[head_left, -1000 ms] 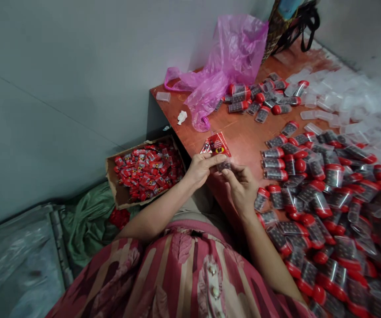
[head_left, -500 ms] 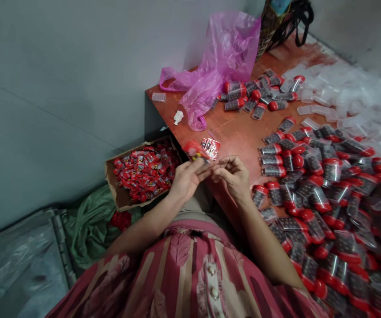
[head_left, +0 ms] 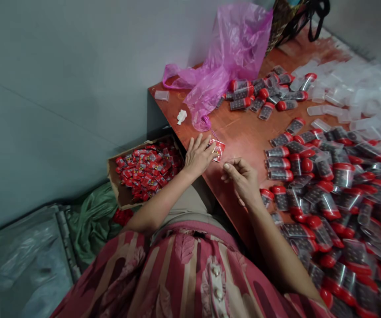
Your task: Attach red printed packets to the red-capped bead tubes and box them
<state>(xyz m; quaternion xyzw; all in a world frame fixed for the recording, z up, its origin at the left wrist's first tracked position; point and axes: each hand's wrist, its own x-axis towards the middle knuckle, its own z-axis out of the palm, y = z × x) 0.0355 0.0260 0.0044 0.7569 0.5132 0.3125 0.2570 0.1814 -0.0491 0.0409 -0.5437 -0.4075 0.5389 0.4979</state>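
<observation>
1. Grey wall [head_left: 64,75] fills the left background; the orange-red table [head_left: 243,130] meets it near its far-left corner, its right side cut off by the frame.
2. Red-capped containers [head_left: 322,194] heap along the table's right side, overlapping, the nearest dim; clear tubes [head_left: 359,92] blur together at the far right.
3. Pink bag [head_left: 233,48] slumps at the far edge; bare surface opens between it, the hands and the heap.
4. Cardboard box [head_left: 119,190] of small red packs [head_left: 147,170] sits just outside the left edge.
5. Left hand [head_left: 198,157]: fingers spread, at the left edge; right hand [head_left: 243,176]: fingers curled, any pinch impossible to tell.
6. Red packet [head_left: 220,151] lies near the left edge, partly hidden under left fingertips.
</observation>
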